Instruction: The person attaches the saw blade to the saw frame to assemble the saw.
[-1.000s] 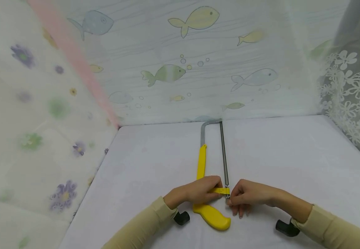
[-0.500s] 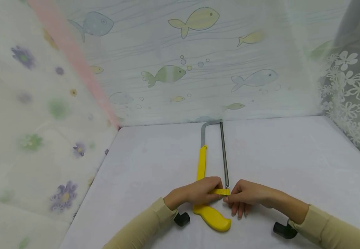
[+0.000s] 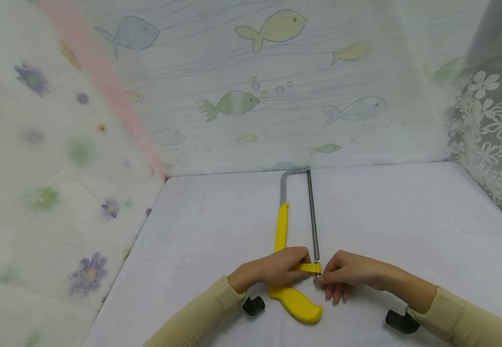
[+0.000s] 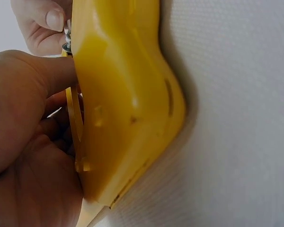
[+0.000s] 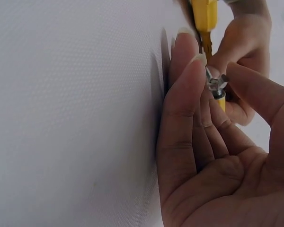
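- A yellow-handled hacksaw with a grey metal frame (image 3: 282, 226) lies flat on the white table (image 3: 407, 226), near its middle. The curved plastic grip is at the near end and the bow of the frame is by the back wall.
- Its thin steel blade (image 3: 312, 217) runs straight down the right side of the frame, from the far corner to the yellow lug near the grip.
- The left hand (image 3: 272, 267) is closed over the saw just above the grip, with its fingers wrapped round the yellow part, pinning it to the table. In the left wrist view the thumb lies along the edge of the yellow plastic.
- The right hand (image 3: 346, 272) is touching the near end of the blade. Its thumb and forefinger pinch a small silver wing nut (image 5: 217, 81) that sits against the yellow lug. The other fingers are stretched out, with their tips resting on the table.
- The two hands are all but touching, with the nut between them.
- Both arms wear beige sleeves (image 3: 463, 318), and a black wrist-mounted camera (image 3: 400, 322) shows under each wrist.
- Behind the table hangs a pale curtain printed with fish (image 3: 272, 29). A flowered curtain (image 3: 38, 193) hangs to the left, and white lace with flowers (image 3: 489, 144) hangs to the right.
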The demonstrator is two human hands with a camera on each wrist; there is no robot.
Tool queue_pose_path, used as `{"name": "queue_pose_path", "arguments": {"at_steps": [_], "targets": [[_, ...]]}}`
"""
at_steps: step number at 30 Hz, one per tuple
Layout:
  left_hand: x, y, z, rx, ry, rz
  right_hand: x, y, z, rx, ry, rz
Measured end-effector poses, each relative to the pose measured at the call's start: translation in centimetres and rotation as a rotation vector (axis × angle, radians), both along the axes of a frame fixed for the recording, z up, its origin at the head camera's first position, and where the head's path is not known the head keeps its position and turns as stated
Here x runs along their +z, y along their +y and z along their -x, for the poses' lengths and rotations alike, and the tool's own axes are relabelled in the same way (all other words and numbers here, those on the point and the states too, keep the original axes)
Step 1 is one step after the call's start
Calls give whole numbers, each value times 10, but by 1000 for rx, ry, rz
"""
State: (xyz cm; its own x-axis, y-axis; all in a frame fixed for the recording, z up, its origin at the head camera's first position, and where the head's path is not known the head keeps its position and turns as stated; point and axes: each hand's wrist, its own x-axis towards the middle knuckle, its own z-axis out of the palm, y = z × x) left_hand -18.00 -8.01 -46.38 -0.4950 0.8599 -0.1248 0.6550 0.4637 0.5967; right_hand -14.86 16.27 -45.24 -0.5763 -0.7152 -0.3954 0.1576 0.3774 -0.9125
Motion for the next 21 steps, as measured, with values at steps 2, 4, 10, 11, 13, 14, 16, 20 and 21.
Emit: {"name": "queue_pose_path", "arguments": {"at_steps": [2, 4, 10, 11, 13, 14, 16, 20, 21], "targets": [[0, 0, 0, 2, 0, 4, 0, 2, 0, -3, 1, 5], [0, 0, 0, 6, -1, 6, 0, 4, 0, -5, 5, 8], [2, 1, -1, 16, -8, 9, -2, 7, 1, 4, 24, 23], [2, 1, -1, 15, -8, 11, -2, 7, 1, 3, 33, 24], [2, 1, -1, 15, -9, 13, -1, 6, 1, 2, 54, 19], [2, 1, -1, 15, -10, 13, -1, 6, 1, 3, 63, 18], [1, 1, 0, 16, -13, 12, 0, 5, 1, 9, 76, 18], [0, 0, 0, 12, -13, 10, 0, 4, 1, 35, 70, 32], [0, 0, 0, 11, -13, 10, 0, 4, 1, 40, 66, 32]]}}
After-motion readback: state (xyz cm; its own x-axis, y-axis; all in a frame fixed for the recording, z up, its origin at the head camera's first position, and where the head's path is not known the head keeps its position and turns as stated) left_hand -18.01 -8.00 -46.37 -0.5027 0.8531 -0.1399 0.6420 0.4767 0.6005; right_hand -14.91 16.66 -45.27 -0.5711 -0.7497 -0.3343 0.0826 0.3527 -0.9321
